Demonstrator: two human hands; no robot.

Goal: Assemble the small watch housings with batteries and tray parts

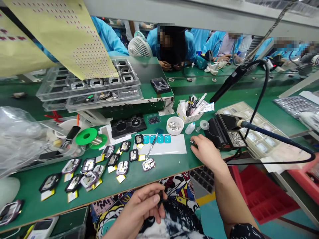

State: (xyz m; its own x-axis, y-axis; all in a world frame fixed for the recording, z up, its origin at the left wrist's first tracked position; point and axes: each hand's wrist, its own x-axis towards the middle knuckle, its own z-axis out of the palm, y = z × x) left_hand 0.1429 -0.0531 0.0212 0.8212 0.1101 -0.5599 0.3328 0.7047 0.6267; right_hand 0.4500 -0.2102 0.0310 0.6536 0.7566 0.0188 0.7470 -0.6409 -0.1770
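Observation:
Low over my lap at the bench edge, my left hand [147, 202] has its fingers curled round a small dark piece [160, 198], mostly hidden by them. My right hand [205, 151] rests on the green bench, thumb and fingers closing about a tiny pale, metallic-looking part [191, 141]. Left of it, a white sheet with blue square stickers [167, 139] carries a pair of tweezers [152, 146]. A loose watch-like housing [148, 164] lies just below the sheet. Several similar housings with yellow-edged tabs [122, 168] spread out to the left.
A white bowl of small parts [175, 126], a small bottle [190, 128] and a pen box [190, 113] stand behind the sheet. A black soldering stand [216, 132] with its cable is at right. Green solder spool [86, 136] left; stacked clear trays [89, 89] behind. People sit opposite.

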